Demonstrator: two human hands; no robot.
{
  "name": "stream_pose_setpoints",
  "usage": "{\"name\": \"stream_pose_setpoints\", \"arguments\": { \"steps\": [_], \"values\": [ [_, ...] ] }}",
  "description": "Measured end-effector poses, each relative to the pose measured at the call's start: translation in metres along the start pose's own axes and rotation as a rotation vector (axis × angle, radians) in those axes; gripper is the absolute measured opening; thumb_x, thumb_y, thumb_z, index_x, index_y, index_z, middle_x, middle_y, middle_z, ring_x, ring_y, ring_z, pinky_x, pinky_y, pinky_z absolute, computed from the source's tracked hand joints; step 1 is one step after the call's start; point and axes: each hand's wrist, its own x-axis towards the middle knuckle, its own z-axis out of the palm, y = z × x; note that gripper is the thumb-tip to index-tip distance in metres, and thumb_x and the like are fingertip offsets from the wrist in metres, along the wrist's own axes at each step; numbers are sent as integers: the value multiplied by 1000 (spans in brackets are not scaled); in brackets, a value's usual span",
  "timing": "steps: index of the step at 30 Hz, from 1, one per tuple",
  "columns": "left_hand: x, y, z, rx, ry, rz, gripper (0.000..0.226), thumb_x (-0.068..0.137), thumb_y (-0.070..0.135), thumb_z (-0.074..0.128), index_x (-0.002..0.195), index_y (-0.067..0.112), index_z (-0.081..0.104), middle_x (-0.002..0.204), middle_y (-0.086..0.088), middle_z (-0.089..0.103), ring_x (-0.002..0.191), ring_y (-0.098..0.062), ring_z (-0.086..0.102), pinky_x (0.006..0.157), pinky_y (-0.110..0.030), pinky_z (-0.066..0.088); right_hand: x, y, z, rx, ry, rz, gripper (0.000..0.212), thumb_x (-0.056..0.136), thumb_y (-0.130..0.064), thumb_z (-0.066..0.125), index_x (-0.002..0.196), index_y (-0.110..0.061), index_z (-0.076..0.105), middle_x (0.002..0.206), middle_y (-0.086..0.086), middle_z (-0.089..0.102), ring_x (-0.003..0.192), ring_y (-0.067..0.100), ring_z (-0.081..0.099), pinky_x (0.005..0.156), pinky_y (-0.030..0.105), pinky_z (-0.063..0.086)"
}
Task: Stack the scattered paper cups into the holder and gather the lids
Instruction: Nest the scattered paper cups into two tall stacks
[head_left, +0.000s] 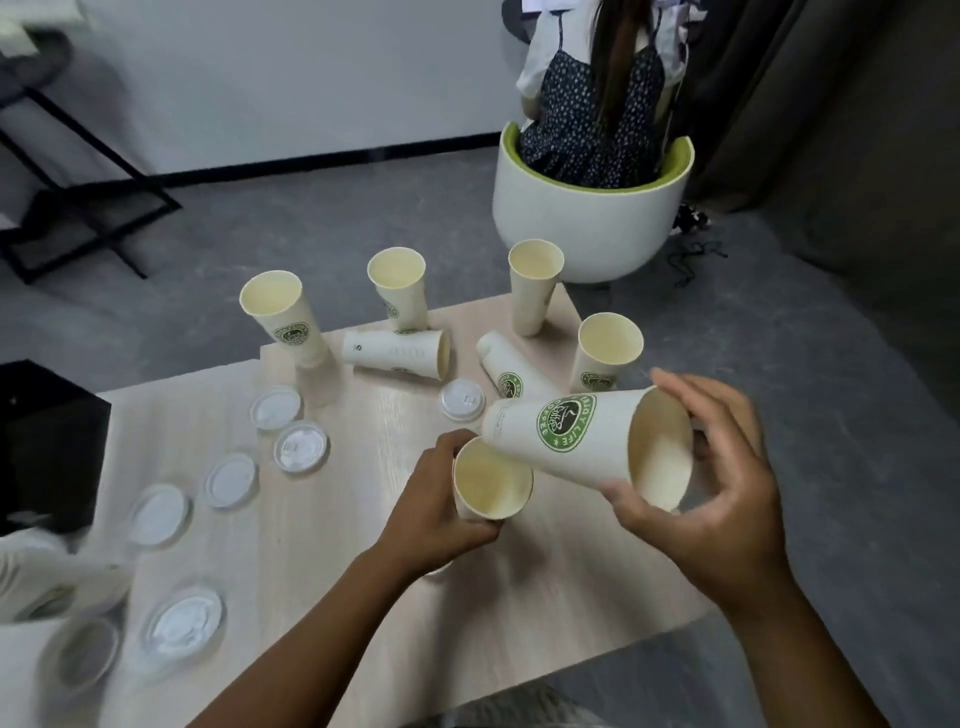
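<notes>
Pale wood desk (519, 597), cups and lids scattered. Left hand (436, 509) fingers steadying upright cup (492, 486); right hand (711, 483) fingers gripping tilted cup (566, 436), probably for nesting.

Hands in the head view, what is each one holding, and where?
Left hand grips an upright cream paper cup around its side wall. Right hand holds a tilted green-logo paper cup at its open rim end.

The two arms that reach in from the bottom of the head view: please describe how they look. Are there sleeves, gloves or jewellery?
Both forearms are bare as far as the picture's lower edge: no sleeves show. The left hand and the right hand wear no gloves. No ring, watch or bracelet shows on the sides in view.
</notes>
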Motion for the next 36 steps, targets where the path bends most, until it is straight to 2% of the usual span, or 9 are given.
{"name": "stream_pose_setpoints", "arguments": {
  "steps": [6,8,12,16,20,23,26,30,36],
  "values": [
    [-9,3,0,-172,39,-72,80,61,30,88,129,36,48,123,24,52,116,-9,59,83,-15,49,7,-6,48,-213,-322,-103,86,66,-62,78,141,-24,59,134,-14,50,124,-2,38,107,9,28],
    [-10,3,4,-164,3,-79,83,64,28,93,130,37,44,124,24,52,118,-5,56,83,-10,45,1,4,64,-230,-357,-80,90,64,-65,78,142,-26,57,135,-18,48,122,6,38,107,6,23],
    [-11,2,15,-166,-26,-109,86,65,24,93,132,38,40,130,17,52,122,-5,53,87,-17,46,-13,30,86,-239,-375,20,97,59,-63,81,144,-26,53,139,-21,48,121,11,38,103,0,22],
    [-17,-2,21,-165,-66,-120,89,63,24,91,132,40,38,134,17,50,127,-1,49,90,-18,48,-30,56,101,-258,-431,152,104,59,-58,91,149,-28,47,143,-18,45,124,6,31,101,11,31],
    [-20,-2,17,-185,-80,-116,91,61,32,88,136,41,37,138,18,49,130,-2,48,89,-11,48,-39,68,111,-233,-414,160,105,60,-70,79,151,-31,45,143,-24,42,127,5,31,100,9,29],
    [-24,1,7,-153,-105,-84,98,62,40,88,144,40,35,144,23,44,135,-4,45,98,-22,51,-42,68,109,-145,-426,186,103,63,-67,80,152,-39,38,148,-30,36,134,1,29,105,14,30],
    [-26,7,-8,-109,-121,-44,101,67,46,92,149,43,33,149,26,41,138,-7,45,104,-28,51,-41,72,99,7,-355,240,88,70,-63,78,147,-44,40,146,-36,36,138,5,38,104,21,40],
    [-25,10,-32,-89,-157,23,95,73,36,89,151,39,34,153,20,41,142,-14,45,107,-32,48,-21,90,79,133,-37,317,73,73,-50,78,139,-28,55,140,-16,55,121,14,57,88,39,54],
    [4,14,-55,-51,-156,94,72,80,26,61,148,34,41,149,22,46,140,-12,47,106,-33,48,40,147,69,55,187,424,96,62,-48,88,144,-41,38,143,-11,46,119,10,53,90,40,54]
  ]
}}
